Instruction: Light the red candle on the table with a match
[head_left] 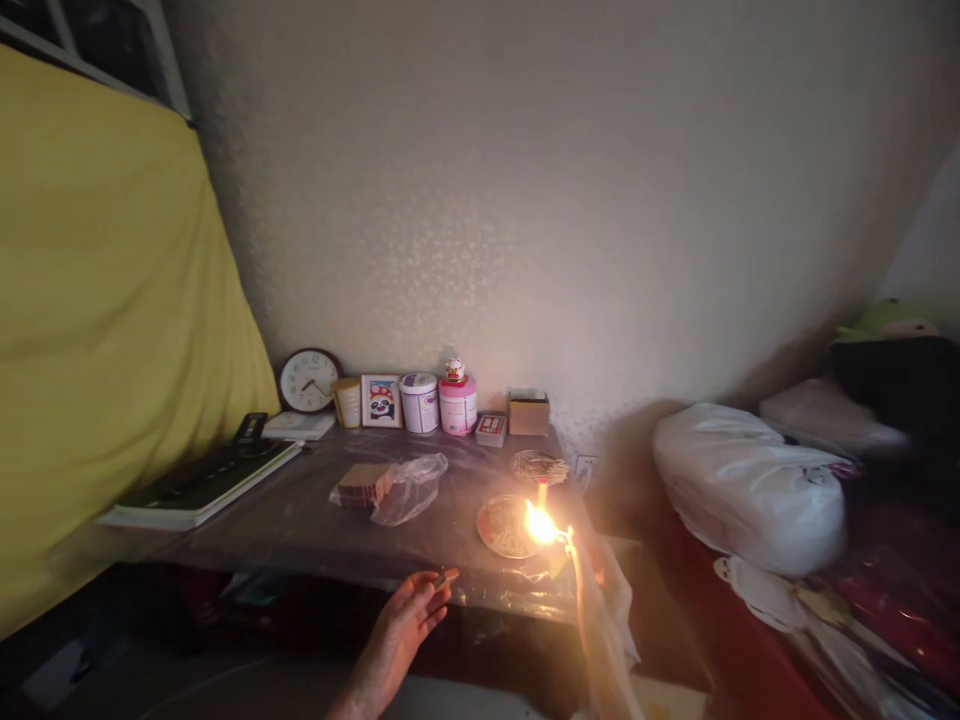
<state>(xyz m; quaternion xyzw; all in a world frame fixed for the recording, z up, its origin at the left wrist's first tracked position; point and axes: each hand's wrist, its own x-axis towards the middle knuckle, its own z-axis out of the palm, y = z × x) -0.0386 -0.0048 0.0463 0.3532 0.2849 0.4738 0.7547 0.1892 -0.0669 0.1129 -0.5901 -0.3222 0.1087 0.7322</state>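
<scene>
Orange flame [540,524] is seen at the right hand [600,640], its fingers indiscernible in glare; a small matchbox [445,578] is pinched by the left hand [401,625] at the tabletop [300,520] edge.

A lived-in home bedroom is shown: beyond the left hand [401,625] a plastic-covered table [300,520] is lined with a clock [309,381], framed picture [381,401] and tubs, while bedding bags [750,485] are heaped to the right
</scene>
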